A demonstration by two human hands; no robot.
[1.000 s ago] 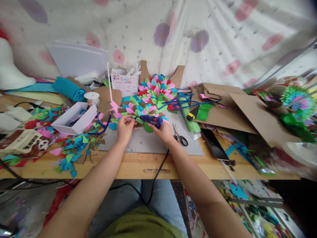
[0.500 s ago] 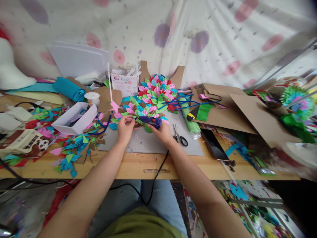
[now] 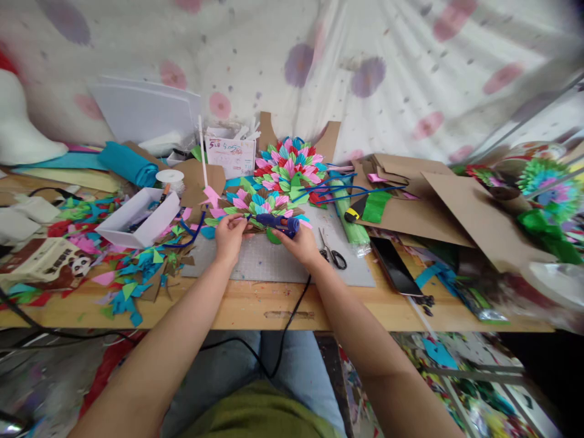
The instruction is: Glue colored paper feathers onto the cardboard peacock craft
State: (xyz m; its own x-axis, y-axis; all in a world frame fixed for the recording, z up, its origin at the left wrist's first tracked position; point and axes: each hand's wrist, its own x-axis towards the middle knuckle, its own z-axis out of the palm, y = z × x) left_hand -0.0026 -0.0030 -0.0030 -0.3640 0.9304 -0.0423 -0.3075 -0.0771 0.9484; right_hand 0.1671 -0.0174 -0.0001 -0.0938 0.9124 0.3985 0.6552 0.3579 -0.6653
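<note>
My right hand [image 3: 298, 243] is wrapped round the handle of a blue hot glue gun [image 3: 276, 224], its nozzle pointing left. At the nozzle's tip my left hand [image 3: 230, 237] has its fingers pinched together; what is between them is too small to make out. Just behind both hands lies a piece covered in paper petals [image 3: 258, 201] in pink, green and blue. Farther back stands a fuller petal-covered piece [image 3: 289, 161] with red petals too, against cut cardboard. A grey cutting mat [image 3: 255, 264] lies under the hands. Black-handled scissors [image 3: 336, 258] rest right of my right hand.
Left are a white tray [image 3: 123, 234] and many paper scraps [image 3: 132, 286]. To the right lie a phone [image 3: 395, 266], a tape measure [image 3: 353, 213], a green crepe roll [image 3: 351, 225] and cardboard sheets [image 3: 415, 216]. A black cord [image 3: 292, 325] hangs over the table edge.
My left fingers shift very slightly by the nozzle tip. The glue gun and my right hand stay almost in place.
</note>
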